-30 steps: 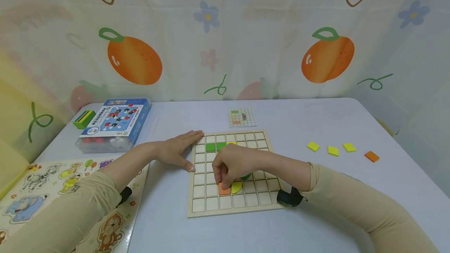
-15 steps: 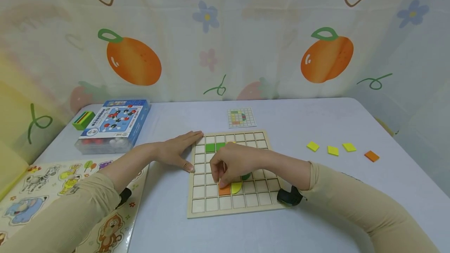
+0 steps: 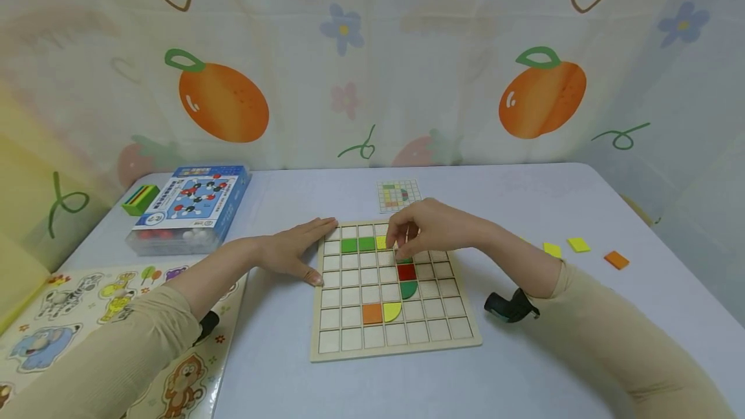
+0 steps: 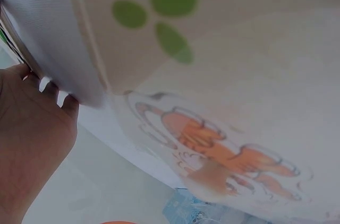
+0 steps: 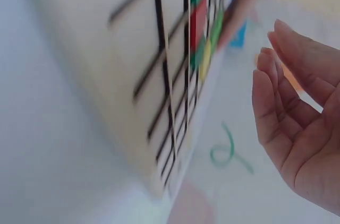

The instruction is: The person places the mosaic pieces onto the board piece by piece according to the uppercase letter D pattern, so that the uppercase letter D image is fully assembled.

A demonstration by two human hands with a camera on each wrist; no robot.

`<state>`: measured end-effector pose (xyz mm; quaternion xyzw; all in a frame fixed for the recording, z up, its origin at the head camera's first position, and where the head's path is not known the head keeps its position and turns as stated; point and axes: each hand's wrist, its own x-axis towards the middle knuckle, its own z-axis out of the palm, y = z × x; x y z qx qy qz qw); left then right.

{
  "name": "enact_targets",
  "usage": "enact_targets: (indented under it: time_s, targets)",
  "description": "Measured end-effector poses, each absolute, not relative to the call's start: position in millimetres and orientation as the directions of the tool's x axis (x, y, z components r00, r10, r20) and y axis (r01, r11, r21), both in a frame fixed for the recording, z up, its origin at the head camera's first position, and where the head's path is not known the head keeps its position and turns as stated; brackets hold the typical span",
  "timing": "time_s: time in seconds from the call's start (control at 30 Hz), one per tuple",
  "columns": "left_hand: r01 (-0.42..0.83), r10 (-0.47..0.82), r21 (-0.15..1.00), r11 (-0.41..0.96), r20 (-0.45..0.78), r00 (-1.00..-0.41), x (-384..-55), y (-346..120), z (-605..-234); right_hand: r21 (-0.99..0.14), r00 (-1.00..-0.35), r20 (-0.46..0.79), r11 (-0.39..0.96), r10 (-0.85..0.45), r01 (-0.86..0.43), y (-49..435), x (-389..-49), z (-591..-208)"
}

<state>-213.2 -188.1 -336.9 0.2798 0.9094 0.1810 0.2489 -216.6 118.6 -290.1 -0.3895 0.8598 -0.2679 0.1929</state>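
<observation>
A wooden grid board [image 3: 372, 339] lies mid-table. My left hand [image 3: 291, 251] rests along its left edge with fingers extended. Over the board's upper right part hovers my right hand [image 3: 439, 225]; in the right wrist view its bent fingers [image 5: 264, 102] hold nothing. On the board sit green tiles [image 3: 349, 246], a yellow tile [image 3: 381, 242] partly behind the right fingers, a red tile [image 3: 406, 272] and a green rounded piece [image 3: 409, 289] below it. Lower down, an orange square tile [image 3: 372, 314] adjoins a yellow quarter-circle tile [image 3: 392, 311].
A patterned grid card [image 3: 396, 194] lies behind the board. To the right are loose yellow tiles [image 3: 579, 244], one mostly hidden by the forearm, and an orange tile [image 3: 615, 259]. At left are a blue-lidded box [image 3: 198, 196], a green block stack [image 3: 140, 200] and an animal picture board [image 3: 87, 309].
My right hand has let go of the orange square tile on the board and moved up and to the right. The left hand has stayed in place.
</observation>
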Motion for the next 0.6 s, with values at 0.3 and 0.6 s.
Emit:
enact_targets:
  time_s: [0.3, 0.6]
  targets:
    - [0.413, 0.588, 0.458, 0.787, -0.357, -0.726, -213.2, -186.8, -336.0, -0.574, -0.774, -0.094, 0.669, -0.627, -0.472, 184.3, -235.4, -287.2]
    - [0.411, 0.585, 0.453, 0.791, -0.364, -0.725, -214.1, -186.3, -337.2, -0.56, -0.859, -0.104, 0.744, -0.501, -0.366, 258.6, -237.9, -284.6]
